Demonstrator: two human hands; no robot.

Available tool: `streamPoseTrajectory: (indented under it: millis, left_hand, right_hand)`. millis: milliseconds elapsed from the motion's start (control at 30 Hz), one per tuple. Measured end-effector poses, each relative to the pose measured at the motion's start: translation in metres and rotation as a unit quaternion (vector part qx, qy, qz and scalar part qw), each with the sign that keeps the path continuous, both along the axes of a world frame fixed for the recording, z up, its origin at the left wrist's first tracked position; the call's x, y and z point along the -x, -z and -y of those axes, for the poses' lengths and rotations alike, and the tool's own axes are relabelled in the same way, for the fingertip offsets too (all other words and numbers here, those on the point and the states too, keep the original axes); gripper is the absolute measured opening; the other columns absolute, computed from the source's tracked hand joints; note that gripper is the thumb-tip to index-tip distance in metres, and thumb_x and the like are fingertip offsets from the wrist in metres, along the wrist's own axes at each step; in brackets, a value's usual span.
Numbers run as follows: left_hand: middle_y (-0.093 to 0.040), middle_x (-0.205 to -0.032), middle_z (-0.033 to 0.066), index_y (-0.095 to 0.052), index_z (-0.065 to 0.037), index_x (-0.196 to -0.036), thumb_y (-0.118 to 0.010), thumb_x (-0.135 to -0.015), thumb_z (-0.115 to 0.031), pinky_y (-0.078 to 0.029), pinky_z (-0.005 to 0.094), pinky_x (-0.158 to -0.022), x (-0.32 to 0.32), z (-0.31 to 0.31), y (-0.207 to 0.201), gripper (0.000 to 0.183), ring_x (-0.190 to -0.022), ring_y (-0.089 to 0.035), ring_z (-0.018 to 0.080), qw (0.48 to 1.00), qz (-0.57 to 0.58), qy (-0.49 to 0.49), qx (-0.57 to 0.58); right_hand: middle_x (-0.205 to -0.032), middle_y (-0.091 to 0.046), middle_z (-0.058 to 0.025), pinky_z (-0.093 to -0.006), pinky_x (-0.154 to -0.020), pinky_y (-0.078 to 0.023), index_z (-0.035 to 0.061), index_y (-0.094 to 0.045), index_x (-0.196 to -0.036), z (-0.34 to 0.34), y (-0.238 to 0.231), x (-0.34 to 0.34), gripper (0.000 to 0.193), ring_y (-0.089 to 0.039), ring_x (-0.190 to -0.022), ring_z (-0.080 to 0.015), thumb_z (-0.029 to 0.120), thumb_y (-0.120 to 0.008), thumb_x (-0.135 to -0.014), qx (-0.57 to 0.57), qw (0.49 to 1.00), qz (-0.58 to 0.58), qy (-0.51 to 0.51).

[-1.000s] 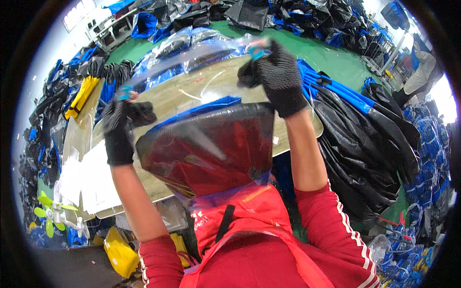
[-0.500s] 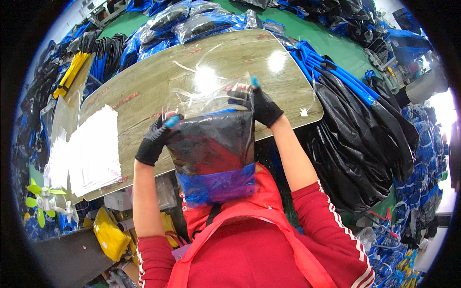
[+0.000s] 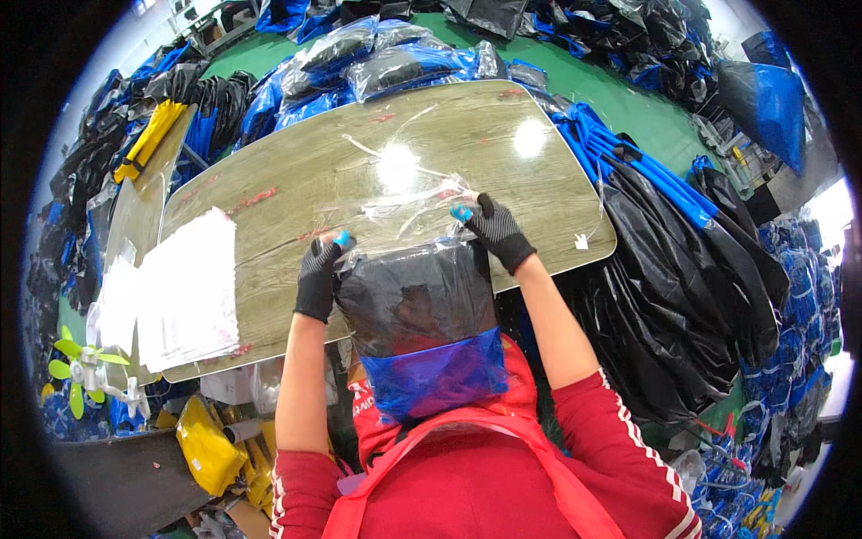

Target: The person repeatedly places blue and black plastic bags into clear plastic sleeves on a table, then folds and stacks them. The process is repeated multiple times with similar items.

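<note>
2 pinched corners on 1 bag

Read this as a clock face centred on the bag, with 12 pointing away from the wearer. The bag is clear plastic and sits at the near edge of the table, its lower part hanging out over a red apron. Inside is a folded bundle, black toward 12 and blue toward 6. The loose see-through end of the bag lies out over the tabletop.

Left hand, gloved in black, is at 10 with its fingers closed on that corner of the bag. Right hand is at 1, same deal, gripping the other corner. Each has a patch of blue at 1 fingertip. Can't make out every finger, some are tucked away.

Other stuff around: white papers on the table at 9, with a green fan further out that way. A black-and-blue heap is at 3, right beside the table. Wrapped packs at 12 past the far edge, a yellow piece at 10, a yellow package at 8, and a small white scrap on the tabletop at 2.
</note>
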State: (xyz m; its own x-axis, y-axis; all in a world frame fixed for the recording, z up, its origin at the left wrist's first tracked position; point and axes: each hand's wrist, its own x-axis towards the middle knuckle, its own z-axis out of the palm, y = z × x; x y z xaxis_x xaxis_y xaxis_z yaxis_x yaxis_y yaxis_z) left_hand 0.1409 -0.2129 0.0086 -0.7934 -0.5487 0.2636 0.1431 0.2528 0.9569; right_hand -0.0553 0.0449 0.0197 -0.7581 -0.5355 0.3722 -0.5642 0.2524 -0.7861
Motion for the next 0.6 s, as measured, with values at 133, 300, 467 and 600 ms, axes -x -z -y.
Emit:
streamPoseTrajectory:
  millis: [133, 300, 467, 600]
  left_hand:
    - [-0.067, -0.103, 0.0176, -0.063, 0.004, -0.110, -0.056, -0.094, -0.020, -0.056, 0.0414, -0.082, 0.011, 0.023, -0.010, 0.029, -0.091, -0.067, 0.0290, 0.902, -0.047, 0.106, -0.417]
    - [-0.067, -0.106, 0.0170, -0.061, 0.005, -0.114, -0.054, -0.096, -0.026, -0.053, 0.0401, -0.087, 0.011, 0.027, -0.033, 0.037, -0.097, -0.066, 0.0272, 0.907, -0.030, 0.145, -0.393]
    - [-0.069, -0.100, 0.0095, -0.065, 0.003, -0.114, -0.059, -0.095, -0.022, -0.054, 0.0297, -0.078, -0.002, 0.010, -0.053, 0.032, -0.087, -0.065, 0.0153, 0.971, 0.039, 0.042, -0.233]
    - [-0.070, -0.097, 0.0087, -0.065, 0.003, -0.114, -0.058, -0.095, -0.017, -0.052, 0.0266, -0.073, -0.005, 0.004, -0.063, 0.028, -0.083, -0.064, 0.0119, 0.997, 0.036, 0.036, -0.061]
  right_hand:
    - [-0.080, -0.068, -0.0192, -0.0368, -0.067, -0.052, 0.0000, -0.062, -0.099, 0.013, -0.023, 0.018, 0.019, -0.067, -0.076, -0.0328, 0.015, -0.058, -0.089, 0.036, 0.986, 0.128, 0.103]
    - [-0.094, -0.067, -0.0144, -0.0432, -0.078, -0.051, 0.0119, -0.067, -0.101, 0.081, -0.091, -0.032, 0.019, -0.064, -0.091, -0.0331, 0.016, -0.055, -0.087, -0.070, 0.968, -0.205, -0.127]
    - [-0.084, -0.064, -0.0120, -0.0432, -0.067, -0.054, 0.0106, -0.067, -0.088, 0.142, -0.092, -0.052, 0.017, -0.066, -0.081, -0.0305, 0.026, -0.062, -0.081, -0.139, 0.902, -0.348, -0.213]
    - [-0.080, -0.064, -0.0110, -0.0418, -0.065, -0.054, 0.0122, -0.067, -0.083, 0.158, -0.063, -0.038, 0.016, -0.066, -0.079, -0.0292, 0.028, -0.063, -0.079, -0.170, 0.859, -0.418, -0.243]
